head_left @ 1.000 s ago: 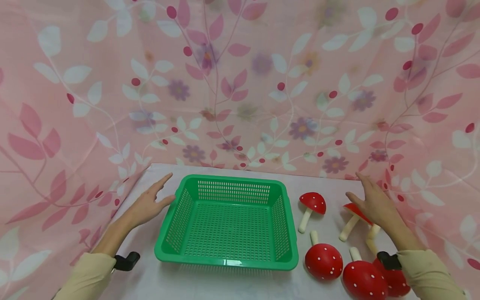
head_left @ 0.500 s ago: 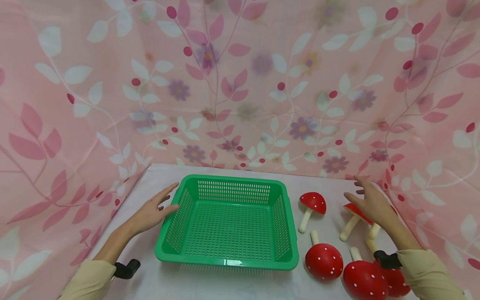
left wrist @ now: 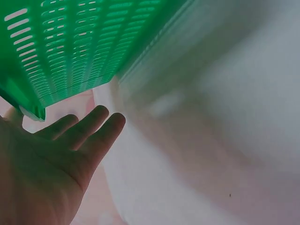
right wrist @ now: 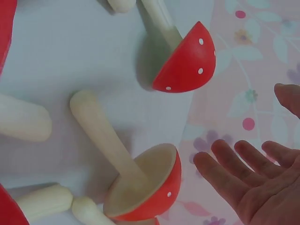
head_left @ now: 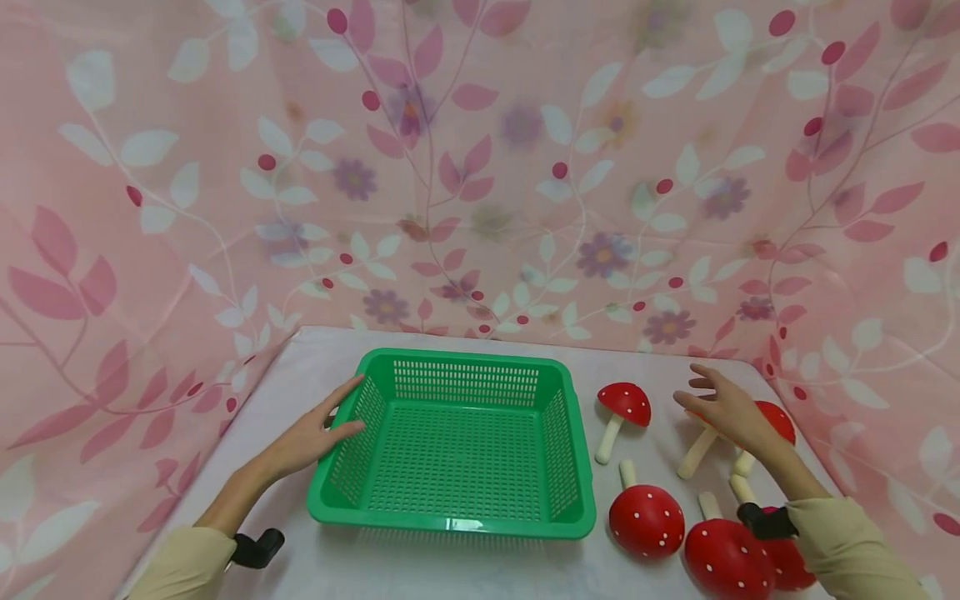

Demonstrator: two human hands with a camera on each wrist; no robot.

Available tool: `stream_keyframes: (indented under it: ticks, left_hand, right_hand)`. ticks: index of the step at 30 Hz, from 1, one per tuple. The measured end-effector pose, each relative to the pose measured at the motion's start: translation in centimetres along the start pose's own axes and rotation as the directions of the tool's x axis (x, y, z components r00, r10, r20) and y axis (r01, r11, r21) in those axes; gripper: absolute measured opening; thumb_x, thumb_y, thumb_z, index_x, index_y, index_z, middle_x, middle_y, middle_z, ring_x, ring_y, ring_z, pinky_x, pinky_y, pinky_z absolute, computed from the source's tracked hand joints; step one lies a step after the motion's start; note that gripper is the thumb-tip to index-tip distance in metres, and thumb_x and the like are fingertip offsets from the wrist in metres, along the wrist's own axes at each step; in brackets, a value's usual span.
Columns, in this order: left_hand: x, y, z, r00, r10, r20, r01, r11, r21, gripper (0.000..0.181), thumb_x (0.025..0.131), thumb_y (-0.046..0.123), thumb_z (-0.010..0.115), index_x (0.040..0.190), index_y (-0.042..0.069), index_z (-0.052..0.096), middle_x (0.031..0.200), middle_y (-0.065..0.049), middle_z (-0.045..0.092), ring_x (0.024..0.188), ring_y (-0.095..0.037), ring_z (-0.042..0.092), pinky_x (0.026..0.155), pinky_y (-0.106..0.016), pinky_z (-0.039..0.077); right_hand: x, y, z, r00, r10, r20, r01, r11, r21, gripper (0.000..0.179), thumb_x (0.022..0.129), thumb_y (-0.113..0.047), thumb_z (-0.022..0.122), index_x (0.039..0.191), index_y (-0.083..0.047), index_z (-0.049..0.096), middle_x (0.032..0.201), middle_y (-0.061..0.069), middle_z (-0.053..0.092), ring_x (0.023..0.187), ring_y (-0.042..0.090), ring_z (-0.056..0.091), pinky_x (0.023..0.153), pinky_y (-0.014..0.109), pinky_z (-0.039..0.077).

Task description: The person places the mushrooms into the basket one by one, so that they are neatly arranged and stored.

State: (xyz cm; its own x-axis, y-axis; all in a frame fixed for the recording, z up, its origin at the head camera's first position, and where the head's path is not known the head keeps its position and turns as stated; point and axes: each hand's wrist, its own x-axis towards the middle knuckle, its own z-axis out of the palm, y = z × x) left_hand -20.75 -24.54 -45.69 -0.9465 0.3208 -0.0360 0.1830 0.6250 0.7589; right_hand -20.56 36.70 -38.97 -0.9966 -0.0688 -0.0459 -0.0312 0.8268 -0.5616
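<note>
A green plastic basket (head_left: 450, 527) with slotted walls stands on the white cloth, with nothing in it. At its left rim is my left hand (head_left: 303, 442), the thumb overlapping the rim's inner side. In the left wrist view the fingers (left wrist: 101, 133) stretch out below the slotted wall. My right hand (head_left: 727, 408), fingers spread and holding nothing, hovers over red toy mushrooms with white dots. It partly covers one mushroom (head_left: 696, 454); another mushroom (head_left: 776, 421) lies just to its right. The right wrist view shows a mushroom (right wrist: 150, 183) on its side, its pale stem pointing away from the hand.
Right of the basket lies a small mushroom (head_left: 626, 403). Nearer the front are larger mushrooms (head_left: 647, 522), one partly behind the right wrist's black camera (head_left: 768, 521). Pink floral cloth (head_left: 480, 167) hangs behind and at both sides of the table.
My left hand has moved right and down, from beside the basket to its left rim. My right hand has shifted slightly left and lower, uncovering more of the far-right mushroom. The basket stays put.
</note>
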Motion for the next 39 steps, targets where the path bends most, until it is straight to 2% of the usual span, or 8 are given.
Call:
stream_keyframes:
  ticks: [3, 7, 12, 15, 22, 29, 33, 39]
  left_hand:
    - [-0.1, 0.0, 0.2, 1.000, -0.010, 0.015, 0.010, 1.000, -0.029, 0.074, 0.099, 0.039, 0.055, 0.160, 0.030, 0.013, 0.161, -0.023, 0.017, 0.133, -0.061, 0.034, 0.094, -0.070, 0.041]
    - [0.0, -0.4, 0.4, 1.000, 0.007, 0.019, -0.006, 0.998, -0.069, 0.074, 0.099, 0.039, 0.055, 0.160, 0.030, 0.012, 0.162, -0.022, 0.015, 0.136, -0.058, 0.031, 0.098, -0.071, 0.037]
    - [0.1, -0.8, 0.7, 0.999, 0.040, 0.024, -0.036, 0.988, -0.148, 0.075, 0.100, 0.031, 0.055, 0.160, 0.031, 0.011, 0.163, -0.020, 0.011, 0.142, -0.051, 0.023, 0.102, -0.074, 0.029]
    - [0.1, -0.9, 0.9, 0.999, 0.033, 0.024, -0.028, 0.982, -0.189, 0.075, 0.099, 0.028, 0.056, 0.159, 0.034, 0.012, 0.164, -0.018, 0.008, 0.145, -0.048, 0.018, 0.104, -0.075, 0.025]
    - [0.1, -0.8, 1.1, 1.000, 0.028, 0.011, -0.025, 0.974, -0.224, 0.077, 0.096, 0.022, 0.057, 0.159, 0.034, 0.014, 0.165, -0.016, 0.007, 0.147, -0.049, 0.012, 0.103, -0.076, 0.022]
    - [0.2, -0.8, 1.3, 1.000, 0.027, 0.008, -0.024, 0.969, -0.248, 0.078, 0.095, 0.020, 0.057, 0.159, 0.033, 0.014, 0.164, -0.018, 0.008, 0.144, -0.049, 0.020, 0.102, -0.073, 0.029]
    - [0.3, -0.9, 1.4, 0.999, 0.037, 0.007, -0.034, 0.967, -0.252, 0.078, 0.095, 0.020, 0.056, 0.159, 0.032, 0.014, 0.164, -0.018, 0.008, 0.144, -0.049, 0.021, 0.101, -0.071, 0.032]
    - [0.3, -1.0, 1.5, 0.998, 0.056, 0.002, -0.054, 0.966, -0.255, 0.077, 0.095, 0.019, 0.056, 0.159, 0.032, 0.014, 0.165, -0.016, 0.007, 0.145, -0.049, 0.018, 0.101, -0.072, 0.030]
  right_hand:
    - [-0.1, -0.2, 0.3, 0.999, 0.019, 0.046, -0.022, 0.999, 0.049, 0.082, 0.096, -0.042, 0.060, 0.151, 0.006, 0.023, 0.142, 0.038, 0.041, 0.121, 0.054, 0.049, 0.088, 0.057, 0.052]
    - [-0.2, -0.5, 0.6, 0.993, 0.024, 0.114, -0.039, 0.990, 0.136, 0.080, 0.097, -0.037, 0.059, 0.151, 0.008, 0.020, 0.142, 0.038, 0.040, 0.120, 0.052, 0.051, 0.087, 0.049, 0.055]
    - [-0.4, -0.8, 1.2, 0.978, 0.039, 0.203, -0.092, 0.961, 0.261, 0.080, 0.099, -0.034, 0.058, 0.151, 0.009, 0.016, 0.142, 0.038, 0.038, 0.121, 0.049, 0.052, 0.089, 0.047, 0.055]
    - [-0.4, -1.0, 1.6, 0.970, 0.058, 0.235, -0.129, 0.945, 0.300, 0.079, 0.099, -0.033, 0.058, 0.151, 0.009, 0.016, 0.143, 0.038, 0.038, 0.122, 0.049, 0.052, 0.089, 0.047, 0.055]
    - [-0.4, -1.4, 2.1, 0.954, 0.113, 0.279, -0.199, 0.931, 0.306, 0.078, 0.100, -0.035, 0.056, 0.150, 0.012, 0.018, 0.142, 0.039, 0.040, 0.123, 0.050, 0.052, 0.090, 0.049, 0.054]
    - [-0.1, -1.2, 2.9, 0.934, 0.167, 0.316, -0.273, 0.903, 0.331, 0.076, 0.101, -0.034, 0.054, 0.150, 0.012, 0.019, 0.146, 0.040, 0.033, 0.124, 0.050, 0.052, 0.091, 0.050, 0.053]
    - [-0.2, -1.4, 3.2, 0.922, 0.206, 0.329, -0.316, 0.890, 0.329, 0.073, 0.100, -0.034, 0.054, 0.147, 0.014, 0.025, 0.145, 0.038, 0.037, 0.122, 0.049, 0.054, 0.090, 0.048, 0.054]
    - [-0.2, -1.5, 3.5, 0.885, 0.266, 0.382, -0.402, 0.849, 0.342, 0.073, 0.098, -0.037, 0.057, 0.144, 0.014, 0.031, 0.141, 0.037, 0.044, 0.120, 0.048, 0.056, 0.091, 0.049, 0.053]
